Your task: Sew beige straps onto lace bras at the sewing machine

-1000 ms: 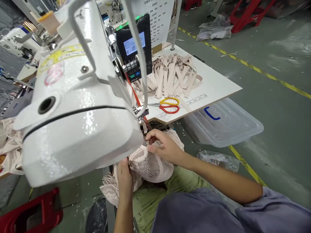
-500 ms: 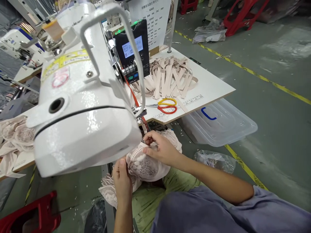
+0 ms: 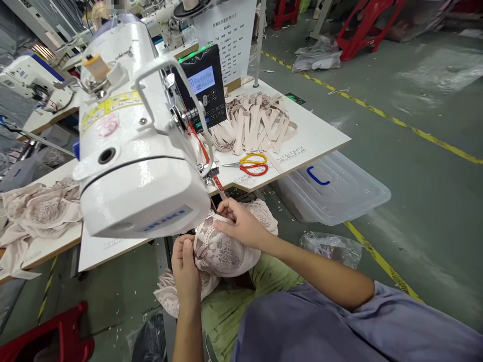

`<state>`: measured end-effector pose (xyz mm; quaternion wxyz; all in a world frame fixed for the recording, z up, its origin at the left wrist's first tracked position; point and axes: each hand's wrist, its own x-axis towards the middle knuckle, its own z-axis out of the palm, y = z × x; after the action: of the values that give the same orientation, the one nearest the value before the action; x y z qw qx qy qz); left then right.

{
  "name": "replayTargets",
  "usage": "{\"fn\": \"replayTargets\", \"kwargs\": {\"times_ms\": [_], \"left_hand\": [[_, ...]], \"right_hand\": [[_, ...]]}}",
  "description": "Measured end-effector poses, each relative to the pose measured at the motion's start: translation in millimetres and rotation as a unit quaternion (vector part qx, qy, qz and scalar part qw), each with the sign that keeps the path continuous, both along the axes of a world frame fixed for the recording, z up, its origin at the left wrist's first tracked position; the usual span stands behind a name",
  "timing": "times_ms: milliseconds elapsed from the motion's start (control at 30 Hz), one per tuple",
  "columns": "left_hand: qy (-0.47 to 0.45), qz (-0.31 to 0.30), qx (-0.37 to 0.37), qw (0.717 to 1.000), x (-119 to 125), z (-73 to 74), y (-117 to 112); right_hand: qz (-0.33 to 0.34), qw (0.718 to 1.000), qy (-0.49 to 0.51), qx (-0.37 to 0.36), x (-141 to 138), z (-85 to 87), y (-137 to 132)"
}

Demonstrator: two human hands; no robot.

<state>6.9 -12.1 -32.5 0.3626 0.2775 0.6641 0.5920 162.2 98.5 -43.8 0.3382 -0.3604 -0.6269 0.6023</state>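
Note:
A pale pink lace bra hangs over my lap, its upper edge close under the head of the white sewing machine. My left hand pinches the left side of the bra's edge between thumb and fingers. On the other side my right hand is closed on the edge near the strap end, just by the needle area. The machine head hides the needle itself. A red strip runs down beside the presser area. More lace bunches below my left hand.
On the white table lie scissors with yellow and red handles and a pile of beige straps. A control panel stands behind. Further bras rest at left. A lidded plastic box sits below right.
The view has shifted, so the machine looks further away and more of its front shows. Both hands still grip the bra at its edge, close to the machine head.

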Motion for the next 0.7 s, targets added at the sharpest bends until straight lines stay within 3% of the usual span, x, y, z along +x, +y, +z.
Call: {"fn": "replayTargets", "kwargs": {"times_ms": [133, 233, 400, 467, 567, 633, 700], "left_hand": [[-0.013, -0.001, 0.003, 1.0, 7, 5.1, -7], [-0.017, -0.026, -0.007, 0.999, 15, 10.9, -18], [-0.043, -0.134, -0.048, 0.989, 25, 9.8, -25], [-0.124, -0.183, -0.065, 0.973, 32, 10.5, -23], [-0.256, -0.216, -0.087, 0.938, 41, 22.1, -24], [-0.266, -0.162, -0.048, 0.949, 33, 34.4, -28], [-0.271, -0.108, -0.005, 0.956, 11, 48.5, -33]], "right_hand": [[-0.004, 0.999, 0.034, -0.026, 4, 3.2, -3], [0.038, 0.995, 0.052, -0.079, 19, 9.7, -12], [0.068, 0.989, 0.055, -0.121, 47, 19.1, -30], [0.108, 0.99, 0.046, -0.076, 52, 23.8, -41], [0.214, 0.976, 0.001, 0.05, 53, 26.5, -61], [0.254, 0.952, -0.08, 0.148, 53, 18.0, -71], [0.241, 0.926, -0.158, 0.245, 55, 1.4, -73]]}}
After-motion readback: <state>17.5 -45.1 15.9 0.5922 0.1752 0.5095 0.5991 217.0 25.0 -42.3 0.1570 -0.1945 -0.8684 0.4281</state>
